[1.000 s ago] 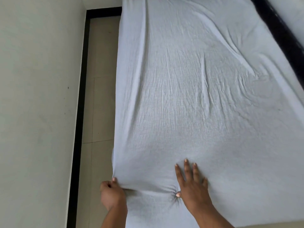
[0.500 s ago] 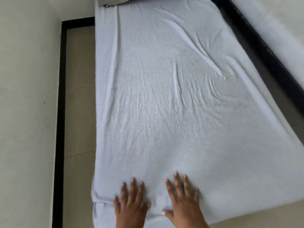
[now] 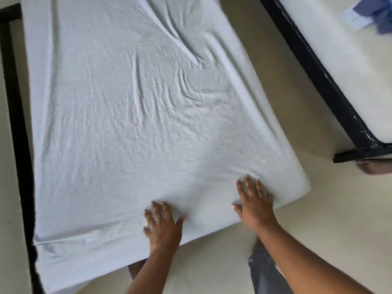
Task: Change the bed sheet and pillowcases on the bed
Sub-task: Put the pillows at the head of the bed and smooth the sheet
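A white bed sheet point(image 3: 118, 115) covers the mattress and fills most of the view, with creases running across its middle and upper right. My left hand point(image 3: 162, 224) lies flat on the sheet near the foot edge, fingers spread. My right hand point(image 3: 253, 201) presses flat on the sheet close to the near right corner, fingers straight. Neither hand holds any cloth. No pillows or pillowcases show.
A black skirting strip point(image 3: 18, 128) runs along the wall left of the bed. Beige tiled floor point(image 3: 297, 107) separates this bed from a second white mattress on a black frame point(image 3: 318, 71) at the upper right, with blue cloth point(image 3: 379, 13) on it. A bare foot point(image 3: 373, 167) stands by that frame.
Both hands have slid to the right along the foot edge, toward the near right corner, and now lie farther apart. The view has swung right, bringing the second bed into sight.
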The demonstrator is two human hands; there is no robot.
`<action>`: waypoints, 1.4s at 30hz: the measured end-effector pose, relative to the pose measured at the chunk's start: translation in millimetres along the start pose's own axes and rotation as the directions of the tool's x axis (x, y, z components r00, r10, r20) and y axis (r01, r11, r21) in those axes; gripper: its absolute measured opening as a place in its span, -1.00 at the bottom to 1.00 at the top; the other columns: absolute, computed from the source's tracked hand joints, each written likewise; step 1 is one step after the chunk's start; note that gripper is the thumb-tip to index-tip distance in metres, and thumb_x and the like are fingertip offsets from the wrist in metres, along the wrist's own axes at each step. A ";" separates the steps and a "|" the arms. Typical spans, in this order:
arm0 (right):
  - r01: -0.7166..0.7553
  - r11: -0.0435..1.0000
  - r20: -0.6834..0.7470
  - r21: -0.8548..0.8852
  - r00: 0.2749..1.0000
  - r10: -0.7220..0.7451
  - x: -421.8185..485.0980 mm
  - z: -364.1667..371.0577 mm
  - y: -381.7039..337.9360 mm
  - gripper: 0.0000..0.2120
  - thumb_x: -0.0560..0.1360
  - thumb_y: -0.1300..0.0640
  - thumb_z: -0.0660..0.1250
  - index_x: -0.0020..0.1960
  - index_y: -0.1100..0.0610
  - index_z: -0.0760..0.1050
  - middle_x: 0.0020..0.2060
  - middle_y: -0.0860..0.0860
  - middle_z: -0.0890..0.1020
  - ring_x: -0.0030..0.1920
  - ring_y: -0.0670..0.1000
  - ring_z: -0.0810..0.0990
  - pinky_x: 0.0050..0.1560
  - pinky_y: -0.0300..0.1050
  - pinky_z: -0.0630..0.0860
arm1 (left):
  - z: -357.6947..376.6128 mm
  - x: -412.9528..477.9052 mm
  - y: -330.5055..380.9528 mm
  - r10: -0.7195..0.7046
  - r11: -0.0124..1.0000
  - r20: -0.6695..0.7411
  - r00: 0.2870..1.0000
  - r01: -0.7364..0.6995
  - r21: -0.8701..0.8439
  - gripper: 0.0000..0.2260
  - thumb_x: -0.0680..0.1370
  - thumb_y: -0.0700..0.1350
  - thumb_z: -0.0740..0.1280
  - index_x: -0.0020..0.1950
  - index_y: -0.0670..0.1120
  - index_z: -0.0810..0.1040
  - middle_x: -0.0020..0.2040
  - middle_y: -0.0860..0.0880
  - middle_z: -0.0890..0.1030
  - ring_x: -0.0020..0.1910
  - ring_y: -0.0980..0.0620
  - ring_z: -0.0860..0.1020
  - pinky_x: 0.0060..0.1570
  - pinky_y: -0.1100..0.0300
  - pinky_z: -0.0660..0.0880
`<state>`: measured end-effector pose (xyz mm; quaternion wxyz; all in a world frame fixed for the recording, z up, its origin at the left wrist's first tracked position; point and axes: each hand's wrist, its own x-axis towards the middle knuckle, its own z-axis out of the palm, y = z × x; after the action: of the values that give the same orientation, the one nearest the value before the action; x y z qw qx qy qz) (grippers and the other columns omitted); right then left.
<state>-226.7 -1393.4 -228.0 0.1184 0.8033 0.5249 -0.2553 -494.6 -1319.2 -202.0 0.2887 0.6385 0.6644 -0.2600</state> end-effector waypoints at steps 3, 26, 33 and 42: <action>-0.078 0.997 -0.048 0.012 0.996 0.079 12.4 -20.8 86.6 -0.18 0.51 -0.23 0.39 0.64 -0.01 0.14 0.65 0.08 0.09 0.61 0.28 0.10 0.32 0.51 0.29 | 26.0 -17.9 88.6 0.078 0.996 -0.017 0.997 -0.077 0.044 -0.24 0.64 0.31 0.03 0.65 -0.07 -0.22 0.62 -0.14 -0.32 0.59 -0.29 -0.27 0.50 -0.29 0.09; -0.300 0.715 0.077 0.632 0.942 0.327 37.4 -42.2 263.5 -0.69 0.43 0.18 0.57 -0.33 -0.07 0.51 -0.39 -0.09 0.60 -0.19 0.13 0.67 -0.17 -0.13 0.44 | 91.8 -43.9 251.2 0.437 0.891 -0.143 0.888 -0.405 0.204 0.19 -0.19 0.20 0.70 0.34 -0.19 0.38 0.44 -0.25 0.41 0.58 -0.21 0.15 0.00 -0.12 0.64; -0.415 0.708 0.171 0.572 0.904 0.392 26.4 -34.0 269.1 -0.69 0.48 0.16 0.50 -0.37 -0.03 0.50 -0.36 -0.02 0.66 -0.22 0.16 0.61 -0.22 -0.11 0.40 | 89.8 -45.0 241.4 0.532 0.836 -0.174 0.829 -0.482 0.262 -0.19 -0.14 -0.03 0.69 0.06 -0.07 0.50 0.13 0.00 0.50 0.03 -0.04 0.53 -0.37 0.15 0.59; -0.232 0.758 0.049 0.610 0.966 0.255 63.9 -70.6 231.7 -0.77 0.43 0.02 0.57 -0.24 0.02 0.54 -0.21 0.02 0.72 -0.12 0.11 0.67 -0.11 -0.11 0.54 | 82.8 -33.1 225.4 0.484 0.870 -0.204 0.851 -0.442 0.220 -0.70 0.27 0.08 0.63 -0.24 0.05 0.54 -0.18 0.10 0.51 -0.15 0.00 0.54 -0.28 0.13 0.49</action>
<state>23.1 -1408.6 -220.8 -0.1247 0.8641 0.3075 -0.3784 -264.6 -1390.2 -231.0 0.2022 0.8292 0.4980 -0.1534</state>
